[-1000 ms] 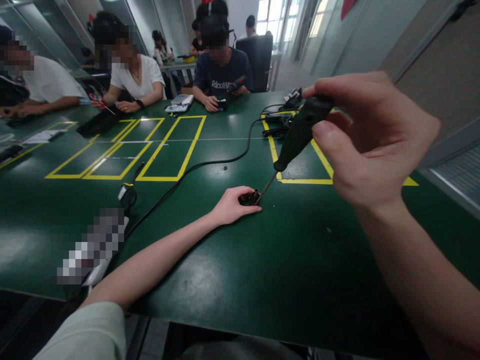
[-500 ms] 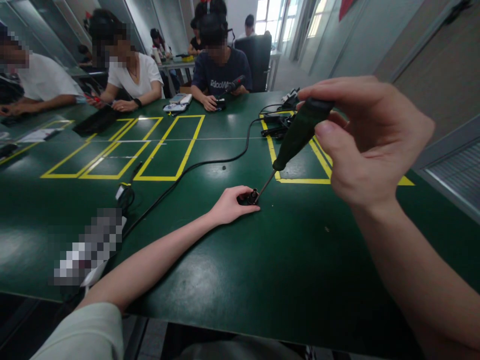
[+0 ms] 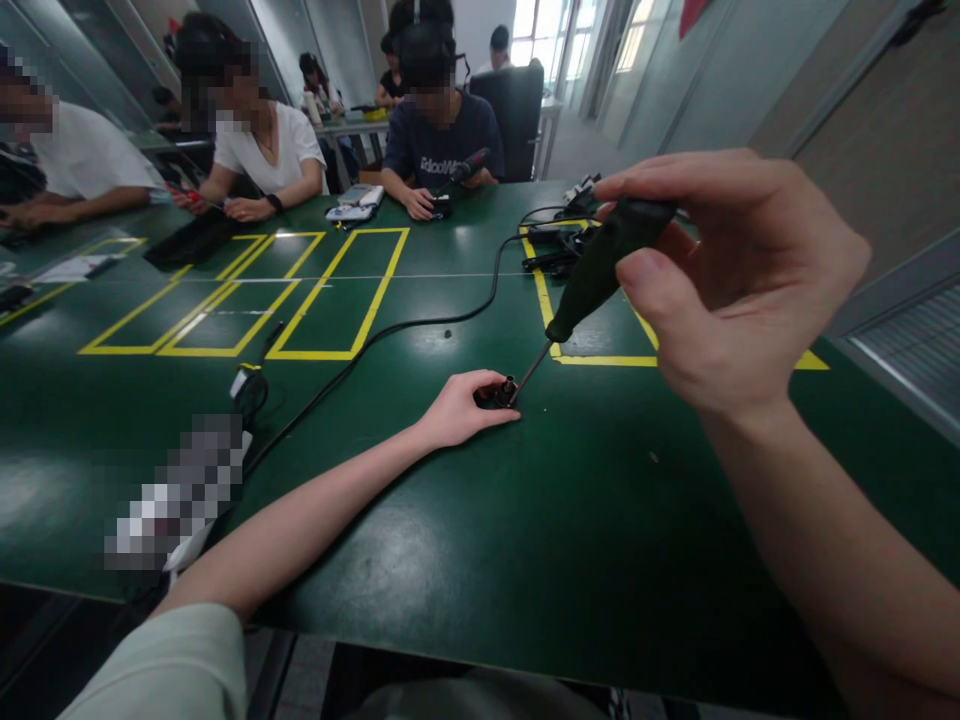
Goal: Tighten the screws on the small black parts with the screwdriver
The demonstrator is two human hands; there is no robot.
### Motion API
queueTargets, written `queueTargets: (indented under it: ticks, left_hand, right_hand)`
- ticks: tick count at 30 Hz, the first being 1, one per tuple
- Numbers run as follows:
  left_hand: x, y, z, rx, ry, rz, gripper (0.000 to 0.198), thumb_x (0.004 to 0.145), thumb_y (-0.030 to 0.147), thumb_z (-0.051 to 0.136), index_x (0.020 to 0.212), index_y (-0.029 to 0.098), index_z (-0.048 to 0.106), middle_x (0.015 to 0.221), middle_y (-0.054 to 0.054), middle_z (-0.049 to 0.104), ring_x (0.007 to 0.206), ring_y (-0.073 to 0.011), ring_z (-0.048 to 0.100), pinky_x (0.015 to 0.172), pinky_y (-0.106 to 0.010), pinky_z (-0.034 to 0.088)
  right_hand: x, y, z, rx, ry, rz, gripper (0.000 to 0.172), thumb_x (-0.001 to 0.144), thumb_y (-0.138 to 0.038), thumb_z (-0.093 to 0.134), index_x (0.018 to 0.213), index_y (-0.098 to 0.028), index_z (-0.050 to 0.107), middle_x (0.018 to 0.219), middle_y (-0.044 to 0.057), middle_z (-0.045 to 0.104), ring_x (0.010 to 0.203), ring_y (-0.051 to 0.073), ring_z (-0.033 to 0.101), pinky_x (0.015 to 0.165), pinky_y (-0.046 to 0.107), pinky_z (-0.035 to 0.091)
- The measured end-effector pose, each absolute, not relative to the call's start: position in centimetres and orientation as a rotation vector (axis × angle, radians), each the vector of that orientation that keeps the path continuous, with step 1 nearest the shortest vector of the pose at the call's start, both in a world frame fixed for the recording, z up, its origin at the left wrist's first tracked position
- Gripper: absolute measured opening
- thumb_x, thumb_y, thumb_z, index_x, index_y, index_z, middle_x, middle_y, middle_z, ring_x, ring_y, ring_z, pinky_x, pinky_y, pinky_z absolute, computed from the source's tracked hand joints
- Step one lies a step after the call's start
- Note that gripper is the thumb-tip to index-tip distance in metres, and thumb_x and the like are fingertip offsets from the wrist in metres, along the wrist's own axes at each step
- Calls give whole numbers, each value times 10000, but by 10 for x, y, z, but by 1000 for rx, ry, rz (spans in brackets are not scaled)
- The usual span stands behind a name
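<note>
My right hand point(image 3: 720, 280) is raised close to the camera, its fingers closed round the dark handle of a screwdriver point(image 3: 592, 275). The thin shaft slants down and left, and its tip meets a small dark part point(image 3: 501, 393) on the green table point(image 3: 525, 540). My left hand point(image 3: 461, 408) rests on the table with fingers curled over that part, holding it down.
A black cable point(image 3: 420, 325) snakes across the table from dark devices point(image 3: 555, 255) inside a yellow-taped box. Yellow tape rectangles point(image 3: 330, 300) mark the far left. Several people sit along the far side with tools. A blurred object point(image 3: 180, 495) lies near the front-left edge.
The view has shifted slightly. My right thumb has slid along the screwdriver handle; the tip stays on the part and my left hand has not moved.
</note>
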State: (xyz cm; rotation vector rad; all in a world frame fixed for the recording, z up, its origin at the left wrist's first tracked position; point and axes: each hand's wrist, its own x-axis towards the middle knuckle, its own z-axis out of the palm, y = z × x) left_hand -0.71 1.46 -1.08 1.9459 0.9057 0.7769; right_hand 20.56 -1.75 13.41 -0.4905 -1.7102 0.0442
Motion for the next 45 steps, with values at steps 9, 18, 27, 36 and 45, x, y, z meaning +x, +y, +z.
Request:
queueTargets:
  ticks: [9, 18, 27, 36, 45]
  left_hand:
    - [-6, 15, -10, 1965, 906, 776, 332, 788, 318, 866, 1049, 138, 768, 978, -65, 767, 895, -201, 680, 860, -331, 518]
    - [-6, 14, -10, 1946, 912, 780, 339, 782, 311, 867, 1056, 137, 770, 994, -74, 776, 897, -205, 686, 846, -329, 518]
    - [-5, 15, -12, 1936, 904, 790, 331, 779, 326, 867, 1038, 142, 773, 974, -68, 768, 886, -204, 680, 839, -329, 519]
    - [-7, 16, -12, 1968, 917, 791, 324, 770, 314, 877, 1023, 138, 774, 950, -59, 759, 880, -200, 674, 833, -323, 508]
    - [-7, 14, -9, 1957, 911, 777, 322, 781, 318, 870, 1032, 142, 771, 978, -67, 767, 896, -204, 685, 848, -331, 519]
  right_hand:
    - [203, -22, 136, -518, -1699, 54, 452, 932, -109, 618, 1290, -369, 711, 1191, -80, 709, 1132, 81, 668, 869, 176, 613]
    - [209, -17, 136, -502, -1758, -22, 470, 858, -292, 793, 1311, -349, 684, 1225, -61, 709, 1175, 134, 670, 906, 260, 634]
    - [204, -21, 137, -509, -1687, 25, 352, 932, -165, 644, 1238, -325, 713, 1162, -65, 719, 1141, 98, 676, 807, 203, 600]
    - [197, -22, 141, -451, -1624, 26, 263, 931, -117, 670, 1130, -289, 667, 1042, -108, 658, 1123, 104, 746, 804, 170, 582]
    - [203, -23, 138, -484, -1647, 59, 284, 966, -138, 615, 1164, -318, 709, 1254, -100, 725, 1230, 117, 696, 929, 256, 649]
